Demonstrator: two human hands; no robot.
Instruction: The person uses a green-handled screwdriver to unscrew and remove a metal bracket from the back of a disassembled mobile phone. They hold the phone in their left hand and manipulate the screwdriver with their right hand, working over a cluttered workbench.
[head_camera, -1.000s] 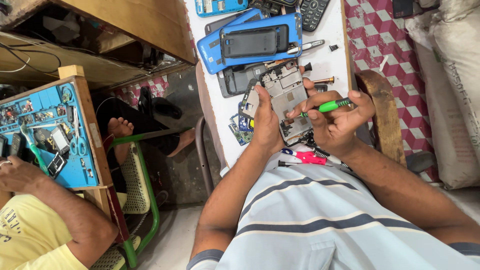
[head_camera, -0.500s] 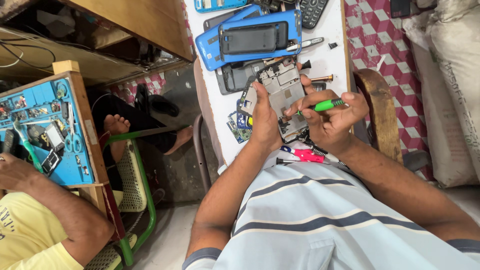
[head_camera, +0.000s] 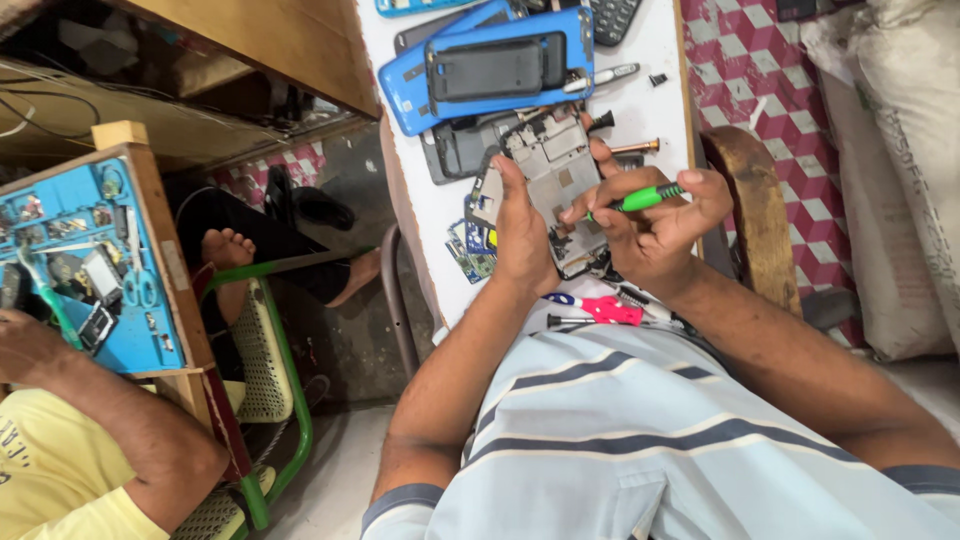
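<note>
Left hand (head_camera: 522, 232) wraps around the left edge of an opened phone frame (head_camera: 556, 178), fingers curled shut on it and thumb laid up along that side. Right hand (head_camera: 655, 225) is closed in a pinch on a green-handled screwdriver (head_camera: 640, 199), whose long axis lies almost level across the picture, tilted slightly down toward its tip; the tip points left, into the middle of the phone frame, and the handle end points right, past the index finger. The phone frame is held just above the white tabletop (head_camera: 420, 210), its long axis running from the person's chest toward the far end of the table, its bare inner side facing up.

Just beyond the phone frame lies a blue phone shell (head_camera: 410, 85) with a dark back cover (head_camera: 495, 68) on it. Nearer the person than the phone frame lies a pink-handled tool (head_camera: 605, 311). Well to the left of the phone frame, a second person's hand (head_camera: 25, 345) rests by a blue work mat (head_camera: 70, 205) strewn with small parts.
</note>
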